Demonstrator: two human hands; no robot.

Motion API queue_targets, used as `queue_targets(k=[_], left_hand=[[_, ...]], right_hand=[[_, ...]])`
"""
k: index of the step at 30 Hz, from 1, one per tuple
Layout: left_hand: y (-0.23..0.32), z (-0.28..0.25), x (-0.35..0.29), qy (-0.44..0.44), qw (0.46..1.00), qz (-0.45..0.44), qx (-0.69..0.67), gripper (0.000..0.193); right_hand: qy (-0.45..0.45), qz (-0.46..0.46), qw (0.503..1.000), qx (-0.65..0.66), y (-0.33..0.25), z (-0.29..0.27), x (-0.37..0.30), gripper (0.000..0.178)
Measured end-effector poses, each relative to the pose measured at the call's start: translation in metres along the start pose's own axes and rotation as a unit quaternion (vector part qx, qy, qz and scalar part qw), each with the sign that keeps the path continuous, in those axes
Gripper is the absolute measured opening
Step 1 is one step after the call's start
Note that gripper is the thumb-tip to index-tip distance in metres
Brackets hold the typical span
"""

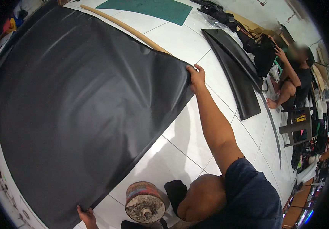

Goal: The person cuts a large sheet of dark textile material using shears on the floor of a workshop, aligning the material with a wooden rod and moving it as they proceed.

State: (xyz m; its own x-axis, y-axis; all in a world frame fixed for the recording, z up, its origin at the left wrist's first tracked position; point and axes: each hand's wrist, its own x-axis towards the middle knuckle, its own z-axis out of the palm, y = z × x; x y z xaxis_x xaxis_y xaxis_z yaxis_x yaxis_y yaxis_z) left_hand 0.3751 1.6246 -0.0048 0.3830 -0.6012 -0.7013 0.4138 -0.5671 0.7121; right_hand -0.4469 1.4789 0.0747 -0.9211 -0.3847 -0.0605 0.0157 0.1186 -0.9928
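A large sheet of black leather-like material spreads over the white tiled floor on the left. With my arm stretched out, my right hand grips its far right corner, thumb and fingers closed on the edge. Pulled creases run from that corner into the sheet. My left hand is at the near edge, low in the view, its fingers pinching the material's border. Part of that hand is cut off by the lower rim.
By my knee stands a round tin with a crusted lid. A tan tube lies along the sheet's far edge. Folded black material and a green mat lie beyond. At right, a person sits near a dark stool.
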Motion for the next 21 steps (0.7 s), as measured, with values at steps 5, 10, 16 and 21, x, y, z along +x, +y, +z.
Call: queue_targets(k=[5,10,16,21], left_hand=[[0.001,-0.072,0.038,-0.031,0.993,0.109,0.024,0.055],[0.004,-0.028,0.011,-0.021,0.993,0.066,0.094,0.059],[-0.001,-0.038,0.016,-0.07,0.994,0.061,0.06,0.059],[0.002,-0.104,0.032,-0.049,0.995,0.071,0.041,0.057]], right_hand=[[-0.083,-0.12,0.901,-0.409,0.044,-0.007,-0.005,0.044],[-0.063,-0.171,0.843,-0.505,0.053,-0.041,-0.007,0.035],[-0.02,-0.144,0.821,-0.552,0.046,-0.044,-0.003,0.028],[-0.079,-0.109,0.858,-0.495,0.061,-0.024,0.009,0.034]])
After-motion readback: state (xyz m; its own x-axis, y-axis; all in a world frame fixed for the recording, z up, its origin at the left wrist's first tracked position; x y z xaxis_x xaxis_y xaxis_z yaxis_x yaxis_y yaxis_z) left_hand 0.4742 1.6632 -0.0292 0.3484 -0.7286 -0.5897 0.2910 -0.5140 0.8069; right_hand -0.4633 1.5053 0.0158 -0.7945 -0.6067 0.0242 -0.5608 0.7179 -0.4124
